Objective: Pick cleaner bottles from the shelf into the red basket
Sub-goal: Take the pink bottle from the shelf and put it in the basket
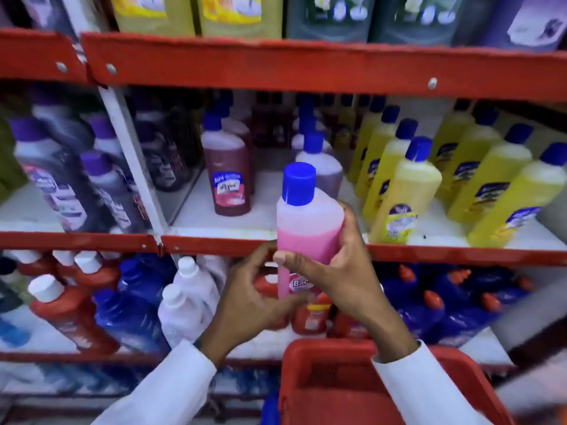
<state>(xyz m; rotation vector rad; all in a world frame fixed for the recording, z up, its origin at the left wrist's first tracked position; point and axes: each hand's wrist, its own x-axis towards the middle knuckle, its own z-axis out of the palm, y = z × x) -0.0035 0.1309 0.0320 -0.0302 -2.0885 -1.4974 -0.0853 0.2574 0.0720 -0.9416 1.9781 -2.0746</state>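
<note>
- We hold a pink cleaner bottle [308,237] upright in front of the red shelf [306,69], level with the lip of the middle tier and above the near rim of the red basket [352,391].
- Our right hand [334,268] is wrapped around the bottle's body, thumb across the front and fingers behind its right side.
- Our left hand [254,289] is curled at the bottle's lower left, fingertips touching near the label; how firmly it grips we cannot tell through the blur.
- The bottle has a blue cap [299,184] and pink liquid filling it to just below the shoulder.
- Both wrists come out of white sleeves [171,384].
- The red basket sits low in the view, beneath our right forearm; its inside is dark and we cannot make out any contents.
- On the middle tier, a dark red bottle [227,176] stands to the left behind the held one, and rows of yellow bottles [402,194] with blue caps stand to the right.
- The lower tier carries red bottles with white caps [70,314] at left and blue bottles [429,308] at right.
</note>
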